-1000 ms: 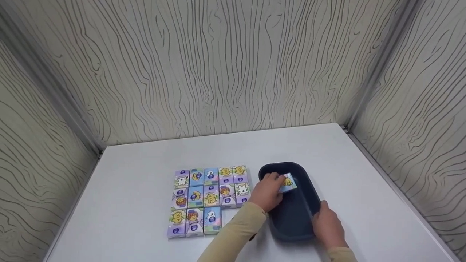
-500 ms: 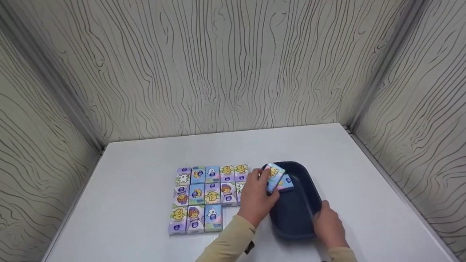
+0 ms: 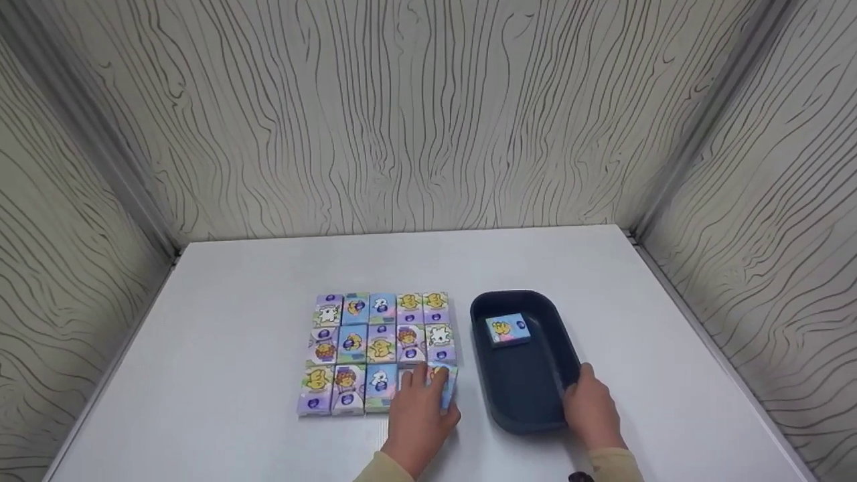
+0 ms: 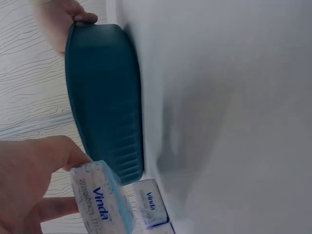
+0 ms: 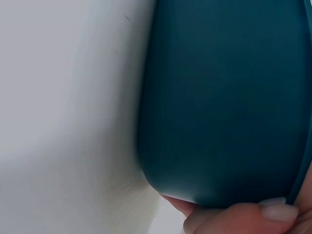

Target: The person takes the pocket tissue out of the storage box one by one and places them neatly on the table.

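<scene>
My left hand (image 3: 420, 416) holds a blue tissue pack (image 3: 448, 383) by its sides, close at the right end of the front row of packs. In the left wrist view, thumb and fingers pinch this pack, its white end printed "Vinda" turned toward the camera. A dark teal plastic tray (image 3: 527, 391) stands to the right, with one blue tissue pack (image 3: 508, 329) lying flat near its far end. My right hand (image 3: 594, 410) grips the tray's right rim close to the near corner; in the right wrist view the thumb (image 5: 243, 218) lies against the tray wall.
Left of the tray, several purple, white and blue tissue packs (image 3: 381, 345) lie side by side in tight rows on the white table (image 3: 221, 335). A wood-grain panel (image 3: 402, 120) rises behind the table, with more panels at both sides.
My left hand has lifted a blue pack out of the tray and carried it left and nearer, to the front row. My right hand keeps its grip on the tray.
</scene>
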`<state>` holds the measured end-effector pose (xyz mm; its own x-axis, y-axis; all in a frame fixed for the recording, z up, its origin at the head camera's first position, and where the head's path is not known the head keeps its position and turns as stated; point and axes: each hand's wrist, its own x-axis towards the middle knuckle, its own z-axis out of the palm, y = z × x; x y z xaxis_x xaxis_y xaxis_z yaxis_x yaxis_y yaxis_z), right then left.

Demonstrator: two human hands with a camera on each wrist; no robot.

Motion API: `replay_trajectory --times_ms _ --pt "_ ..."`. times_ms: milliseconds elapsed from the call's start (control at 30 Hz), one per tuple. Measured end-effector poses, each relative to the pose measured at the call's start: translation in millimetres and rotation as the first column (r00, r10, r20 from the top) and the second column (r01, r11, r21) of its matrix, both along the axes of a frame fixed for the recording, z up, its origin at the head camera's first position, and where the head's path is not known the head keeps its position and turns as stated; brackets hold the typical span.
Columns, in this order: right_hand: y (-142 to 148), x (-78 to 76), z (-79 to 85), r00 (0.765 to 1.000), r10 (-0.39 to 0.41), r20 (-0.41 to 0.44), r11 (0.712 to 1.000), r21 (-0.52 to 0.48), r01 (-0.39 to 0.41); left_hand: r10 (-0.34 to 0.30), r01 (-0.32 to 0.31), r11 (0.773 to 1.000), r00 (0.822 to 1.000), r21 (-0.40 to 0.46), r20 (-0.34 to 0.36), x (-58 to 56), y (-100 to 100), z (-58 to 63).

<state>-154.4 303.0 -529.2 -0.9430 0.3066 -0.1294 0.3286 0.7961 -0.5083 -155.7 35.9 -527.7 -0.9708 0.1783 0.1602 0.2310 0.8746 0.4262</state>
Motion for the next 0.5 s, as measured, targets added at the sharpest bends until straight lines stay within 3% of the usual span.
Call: replay_trajectory --times_ms 367,500 --pt "-1.3 2.8 1.4 0.999 0.009 -0.034 0.999 0.031 -0.008 0.008 -0.013 0.995 0.999 -0.096 -0.050 7.9 -5.4 -17.5" --pt "-0.1 2.7 0.6 1.000 0.008 -0.020 1.000 0.026 -0.007 0.027 -0.031 0.993 0.999 -0.116 -0.033 7.5 -4.7 -22.4"
